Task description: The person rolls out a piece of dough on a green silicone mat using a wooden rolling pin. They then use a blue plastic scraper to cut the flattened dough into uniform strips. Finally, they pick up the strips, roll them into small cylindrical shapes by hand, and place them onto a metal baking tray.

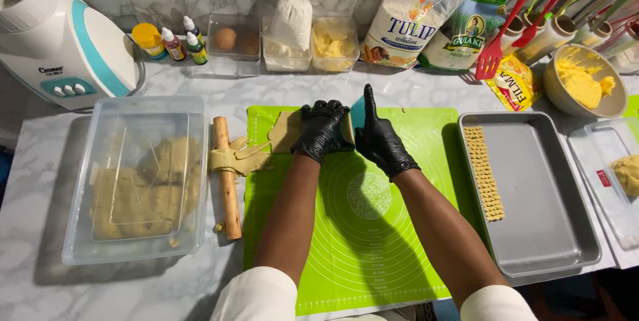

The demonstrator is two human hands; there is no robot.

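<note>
**Both gloved hands pressing on dough at the far edge of the green mat**

Through the head camera, I am looking down at a bright green silicone baking mat [373, 228] lying on a white marbled counter [40, 241]. My left hand [321, 128], in a black glove, is curling its fingers down over a flat sheet of pale tan dough [285, 131] at the far edge of the mat, closed on the dough's right end. My right hand [379, 138], also in a black glove, is sitting just beside the left and touching it, forefinger pointing straight away from me, the other fingers folding around a small teal tool [357, 111] that is showing between the two hands. How firmly it is gripping that tool I cannot tell.

To the left of the mat, a wooden rolling pin [227, 181] is lying lengthwise, with ragged scraps of dough [241, 159] draping over it and onto the mat's edge. Further left, a clear plastic lidded box [136, 178] is holding a large lump of the same dough.

To the right of the mat, a rectangular silver metal baking tray [539, 194] is carrying a single row of small ridged biscuit pieces [484, 173] along its left side. Beyond the tray, a beige bowl [556, 88] is holding yellow butter. Along the back wall, small food-colouring bottles [180, 45], clear tubs and bags of flour [419, 15] are standing, with a white and teal blender base [63, 41] at the far left.
</note>
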